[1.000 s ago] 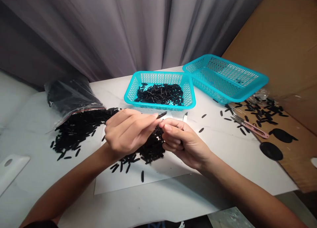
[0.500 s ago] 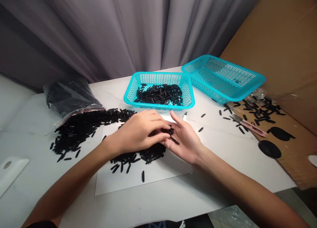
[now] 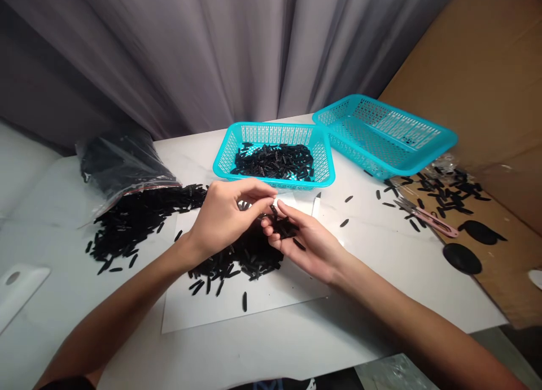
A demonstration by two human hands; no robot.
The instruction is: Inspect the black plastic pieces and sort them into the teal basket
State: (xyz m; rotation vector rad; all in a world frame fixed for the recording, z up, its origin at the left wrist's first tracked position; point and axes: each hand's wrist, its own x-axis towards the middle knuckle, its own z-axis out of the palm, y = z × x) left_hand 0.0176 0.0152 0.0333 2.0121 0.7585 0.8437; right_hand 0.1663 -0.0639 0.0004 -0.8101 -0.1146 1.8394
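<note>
Small, narrow black strips [image 3: 283, 226] lie in my cupped right hand [image 3: 317, 246], its thumb bent in over them. My left hand [image 3: 222, 218] is beside it, thumb and forefinger pinched together at the right thumb's tip. Whatever is in that pinch is too small or hidden to name. Under both hands a loose pile of black strips [image 3: 254, 254] covers part of a white sheet [image 3: 203, 316]. Beyond the hands stands a turquoise basket [image 3: 220, 167] that contains many black strips.
To the left, a clear plastic bag [image 3: 127, 164] spills more black strips. A second turquoise basket [image 3: 432, 153] stands back right. Pink-handled scissors [image 3: 436, 223], black oval pieces [image 3: 461, 257] and scattered strips lie at the right. A white board with a hole [image 3: 25, 288] is far left.
My left hand has lifted back from the right palm, and its fingertips now meet the right thumb. The right thumb and fingers have curled in over the strips.
</note>
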